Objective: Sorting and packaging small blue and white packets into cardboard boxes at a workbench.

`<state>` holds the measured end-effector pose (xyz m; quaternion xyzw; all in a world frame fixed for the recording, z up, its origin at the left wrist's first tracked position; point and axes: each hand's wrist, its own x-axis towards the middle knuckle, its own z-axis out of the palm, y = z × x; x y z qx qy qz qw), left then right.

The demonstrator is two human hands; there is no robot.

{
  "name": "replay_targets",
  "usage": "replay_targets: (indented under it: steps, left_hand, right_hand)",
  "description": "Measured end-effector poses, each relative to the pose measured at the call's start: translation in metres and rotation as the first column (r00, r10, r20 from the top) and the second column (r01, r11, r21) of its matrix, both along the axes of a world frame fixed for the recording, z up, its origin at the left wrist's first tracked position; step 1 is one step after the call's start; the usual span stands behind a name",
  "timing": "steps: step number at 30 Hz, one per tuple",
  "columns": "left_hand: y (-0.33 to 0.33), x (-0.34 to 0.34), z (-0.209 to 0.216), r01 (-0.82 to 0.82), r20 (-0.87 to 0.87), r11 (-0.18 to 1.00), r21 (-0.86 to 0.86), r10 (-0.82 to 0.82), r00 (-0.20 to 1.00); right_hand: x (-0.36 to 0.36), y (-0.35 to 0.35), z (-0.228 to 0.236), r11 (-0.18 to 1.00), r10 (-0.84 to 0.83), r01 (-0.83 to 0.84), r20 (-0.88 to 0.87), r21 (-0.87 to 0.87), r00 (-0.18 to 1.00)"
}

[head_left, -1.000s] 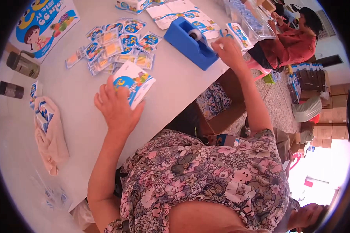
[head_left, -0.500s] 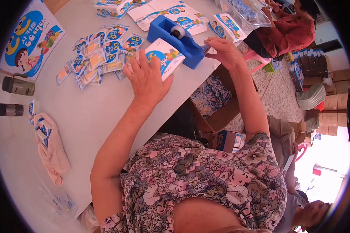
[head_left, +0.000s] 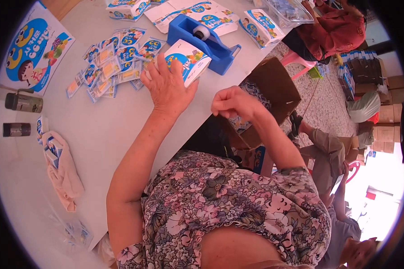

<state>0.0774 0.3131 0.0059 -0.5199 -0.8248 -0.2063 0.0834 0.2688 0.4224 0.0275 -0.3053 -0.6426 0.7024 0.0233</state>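
My left hand (head_left: 168,87) grips the near left side of a small white and blue printed carton (head_left: 182,59), its fingers over the top and its thumb at the near face. Right behind that carton stands a blue tape dispenser (head_left: 221,62) with a small roll of tape. My right hand (head_left: 239,104) hovers near the table's edge with its fingers curled in a pinch. Whatever lies between those fingertips, if anything, is too small to make out. Left of the carton is a loose heap of small blue and clear sachets (head_left: 110,67).
On the table are a flattened carton sheet (head_left: 220,20), another carton (head_left: 261,29), a clear tray (head_left: 289,11), a dark bottle (head_left: 24,102) and a pink cloth (head_left: 63,175). Below the edge sits an open cardboard box (head_left: 280,83) of sachets. Other people sit at the right.
My right hand has left the dispenser's cutting end and come nearer to me, its fingers now curled. My left hand stays on the carton.
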Motion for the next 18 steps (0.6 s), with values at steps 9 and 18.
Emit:
replay_targets:
  steps: [9,18]
  left_hand:
    - [-0.001,-0.002,0.001,0.068,0.031,0.996,0.05,-0.07,0.997]
    - [0.0,-0.004,0.006,0.085,0.061,0.995,0.05,-0.088,0.994]
  right_hand:
    - [-0.043,-0.002,-0.001,0.994,-0.106,0.11,-0.25,0.0,0.962]
    - [-0.046,0.029,-0.039,0.972,-0.052,0.045,0.023,0.23,0.998]
